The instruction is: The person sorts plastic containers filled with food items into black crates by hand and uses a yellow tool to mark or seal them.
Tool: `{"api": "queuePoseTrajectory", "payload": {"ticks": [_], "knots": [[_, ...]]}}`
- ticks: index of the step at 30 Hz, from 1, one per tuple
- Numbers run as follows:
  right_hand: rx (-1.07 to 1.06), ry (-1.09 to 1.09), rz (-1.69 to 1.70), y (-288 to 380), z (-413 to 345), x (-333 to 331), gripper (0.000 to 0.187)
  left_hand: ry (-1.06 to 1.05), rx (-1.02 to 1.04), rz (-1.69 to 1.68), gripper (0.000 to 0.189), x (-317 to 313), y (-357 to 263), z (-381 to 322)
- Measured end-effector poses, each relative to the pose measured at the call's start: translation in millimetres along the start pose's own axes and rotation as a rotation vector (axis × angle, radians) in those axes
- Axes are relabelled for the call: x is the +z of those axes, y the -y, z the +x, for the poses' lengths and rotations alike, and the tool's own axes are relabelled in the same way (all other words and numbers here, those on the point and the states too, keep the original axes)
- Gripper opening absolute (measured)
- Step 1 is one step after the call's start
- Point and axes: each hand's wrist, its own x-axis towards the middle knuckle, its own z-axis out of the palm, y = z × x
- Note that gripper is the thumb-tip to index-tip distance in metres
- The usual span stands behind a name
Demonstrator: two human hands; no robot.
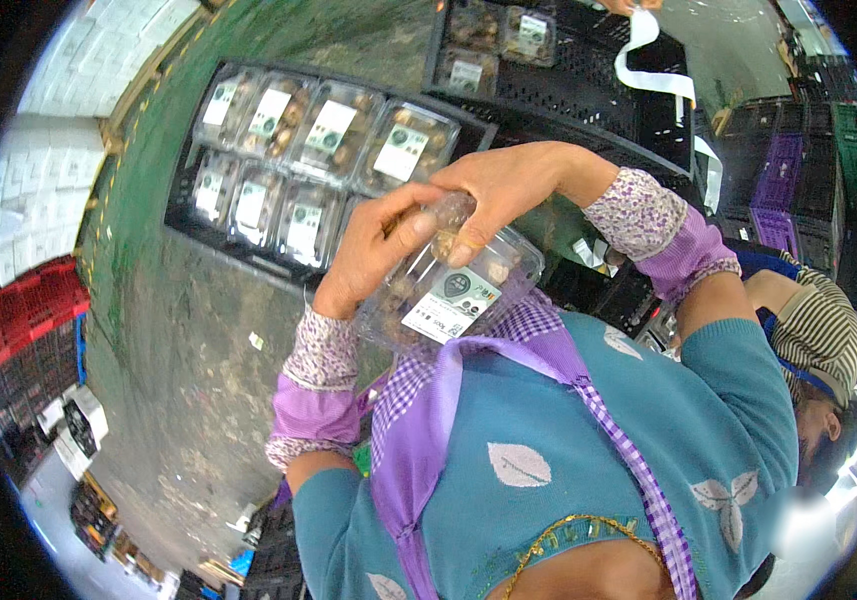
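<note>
Both my hands are on a clear plastic clamshell box (502, 307) held in front of my chest, above the black crate's lower right end. It holds pale brown lumps, perhaps mushrooms, and bears a white and green label (452, 304). My left hand (379, 251) grips the box's upper left edge, thumb and fingers bent. My right hand (514, 187) reaches over its upper end, thumb pressed on the lid; the other fingers are partly hidden. Beyond, a black plastic crate (244, 259) holds two rows of similar labelled boxes (332, 129).
Another black crate (563, 124) with a few boxes stands behind, a white label strip (642, 52) hanging over it from a co-worker's hand (623, 6). A co-worker in a striped top (822, 322) is close on the right. Crates (777, 180) are stacked beyond; a red crate (38, 304) lies left.
</note>
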Motion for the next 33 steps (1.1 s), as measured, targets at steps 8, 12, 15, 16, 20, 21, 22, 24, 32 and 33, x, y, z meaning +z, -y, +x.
{"api": "queuePoseTrajectory", "payload": {"ticks": [8,12,15,16,20,21,22,24,32,33], "knots": [[0.104,0.178,-0.064,26,69,60,0.077,-0.043,-0.159,0.047,0.051,-28,32,-101],[0.184,0.127,-0.015,50,63,71,0.096,0.028,-0.192,-0.160,0.062,-34,29,-131],[0.247,0.041,0.192,37,49,83,0.102,-0.030,-0.157,-0.264,0.070,-35,32,-145],[0.306,-0.007,0.262,40,43,92,0.102,-0.068,-0.144,-0.290,0.072,-35,32,-151],[0.335,-0.144,0.589,47,29,132,0.088,-0.296,-0.095,-0.396,0.081,-27,58,-169],[0.341,-0.118,0.651,45,31,139,0.084,-0.347,-0.092,-0.418,0.081,-27,67,-172],[0.336,-0.124,0.722,38,35,149,0.079,-0.376,-0.061,-0.431,0.075,-26,74,-175],[0.379,-0.182,0.807,32,45,158,0.073,-0.514,-0.066,-0.504,0.070,-20,75,-173],[0.139,-0.278,1.186,8,78,168,0.059,-1.016,-0.022,0.071,0.039,-17,86,-178],[0.136,-0.267,1.242,1,82,169,0.057,-1.074,-0.010,0.194,0.038,-20,85,-179]]}}
